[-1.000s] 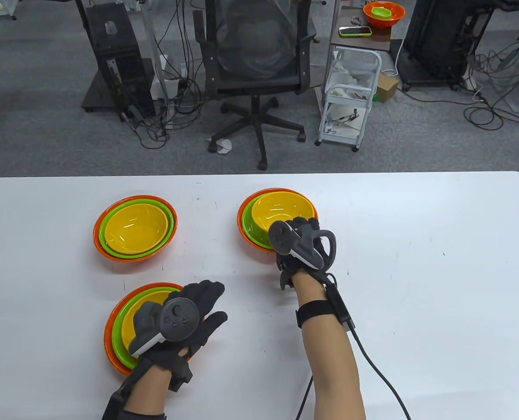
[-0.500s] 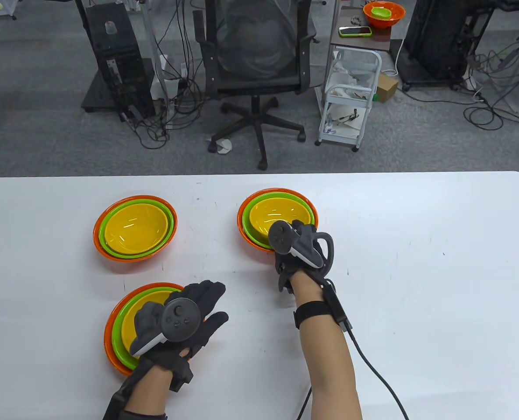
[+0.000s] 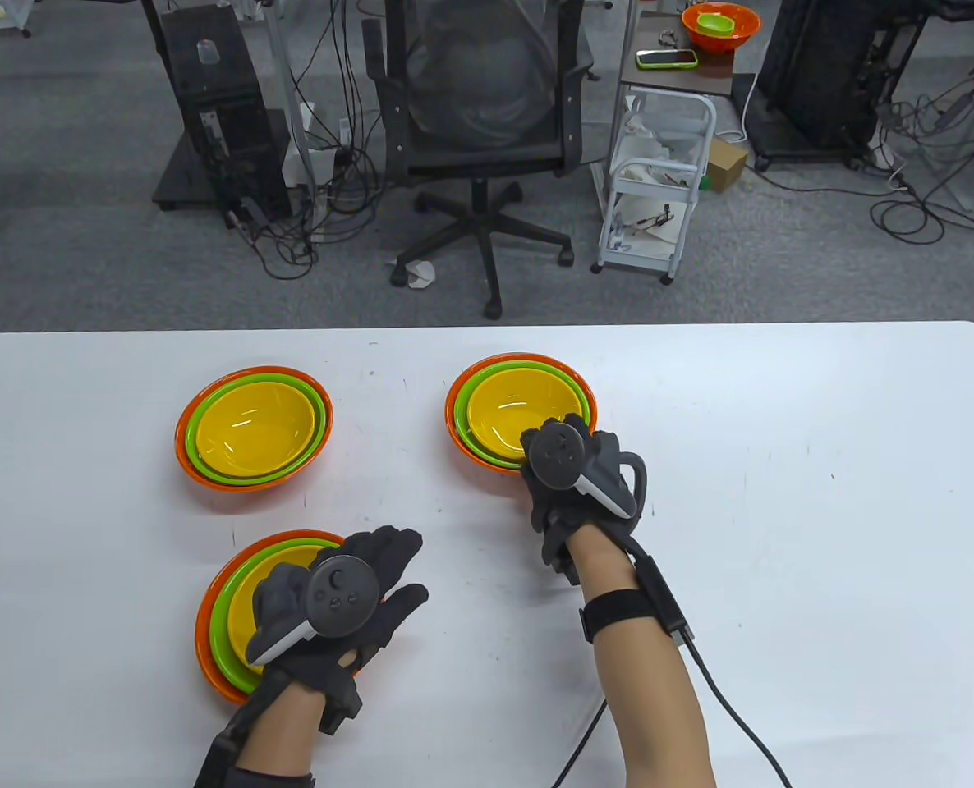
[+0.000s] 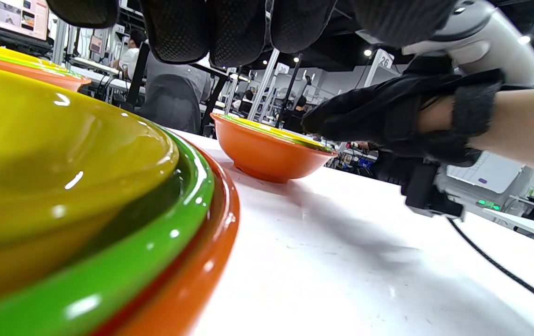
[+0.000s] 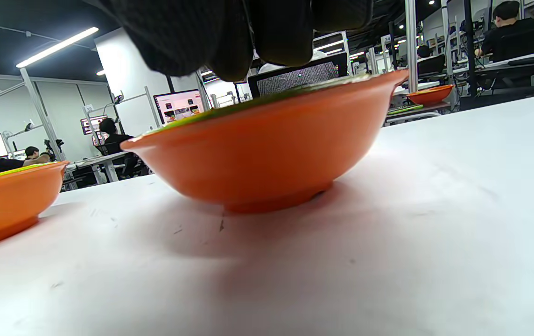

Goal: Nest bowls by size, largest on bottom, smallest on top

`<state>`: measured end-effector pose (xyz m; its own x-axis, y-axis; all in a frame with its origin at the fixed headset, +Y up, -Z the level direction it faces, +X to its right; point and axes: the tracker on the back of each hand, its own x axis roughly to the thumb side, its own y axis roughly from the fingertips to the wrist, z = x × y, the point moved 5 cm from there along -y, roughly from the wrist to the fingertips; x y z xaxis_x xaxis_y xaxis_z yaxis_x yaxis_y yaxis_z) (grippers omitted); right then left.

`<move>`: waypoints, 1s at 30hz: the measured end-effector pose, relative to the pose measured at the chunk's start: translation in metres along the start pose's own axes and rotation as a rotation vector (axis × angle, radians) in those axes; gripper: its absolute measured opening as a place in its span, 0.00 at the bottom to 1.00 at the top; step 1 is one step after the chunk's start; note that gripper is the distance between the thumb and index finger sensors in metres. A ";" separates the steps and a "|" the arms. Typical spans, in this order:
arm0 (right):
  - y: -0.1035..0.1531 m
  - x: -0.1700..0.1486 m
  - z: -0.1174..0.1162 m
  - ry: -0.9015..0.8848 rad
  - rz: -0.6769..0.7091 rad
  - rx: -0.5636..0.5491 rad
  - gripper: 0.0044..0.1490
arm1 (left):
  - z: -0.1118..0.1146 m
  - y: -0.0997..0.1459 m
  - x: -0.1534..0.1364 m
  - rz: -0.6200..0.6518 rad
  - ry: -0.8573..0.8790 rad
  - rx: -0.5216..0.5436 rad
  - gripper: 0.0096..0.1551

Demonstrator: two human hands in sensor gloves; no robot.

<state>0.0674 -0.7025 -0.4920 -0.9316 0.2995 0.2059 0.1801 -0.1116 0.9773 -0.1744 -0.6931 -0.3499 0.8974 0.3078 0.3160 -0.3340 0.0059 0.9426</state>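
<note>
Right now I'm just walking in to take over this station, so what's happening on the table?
A person in sensor gloves is nesting bowls by size. Three stacks stand on the white table, each orange at the bottom, green in the middle, yellow on top. The right hand is at the near rim of the far right stack, whose yellow bowl sits in the green one. The left hand hangs over the near left stack with fingers spread. The far left stack is untouched.

**Yellow bowl seated, right hand easing back**

Your right hand (image 3: pixel 573 480) has slid back toward you and a little rightward off the centre stack; its yellow bowl (image 3: pixel 520 406), tilted a second ago, now sits level inside the green bowl (image 3: pixel 477 392)
</note>
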 end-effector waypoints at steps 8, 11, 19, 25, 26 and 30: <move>0.055 0.005 0.025 -0.010 0.045 -0.004 0.40 | 0.002 -0.001 0.002 -0.019 -0.023 -0.006 0.41; 0.078 0.006 0.040 0.004 0.072 -0.020 0.41 | -0.001 0.000 0.004 -0.026 -0.041 0.008 0.41; 0.125 -0.003 0.072 0.010 0.128 -0.102 0.41 | -0.014 0.001 0.031 -0.020 -0.144 0.098 0.42; 0.146 -0.014 0.076 0.025 0.139 -0.138 0.45 | -0.006 -0.006 0.048 -0.006 -0.227 0.022 0.48; 0.148 -0.016 0.072 0.042 0.140 -0.130 0.45 | -0.004 -0.006 0.050 0.002 -0.238 0.025 0.49; 0.152 -0.026 0.058 0.079 0.126 -0.082 0.48 | 0.007 -0.004 0.051 0.012 -0.251 -0.017 0.53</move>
<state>0.1370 -0.6722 -0.3463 -0.9256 0.2037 0.3189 0.2738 -0.2212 0.9360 -0.1253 -0.6842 -0.3366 0.9362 0.0623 0.3458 -0.3477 0.0208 0.9374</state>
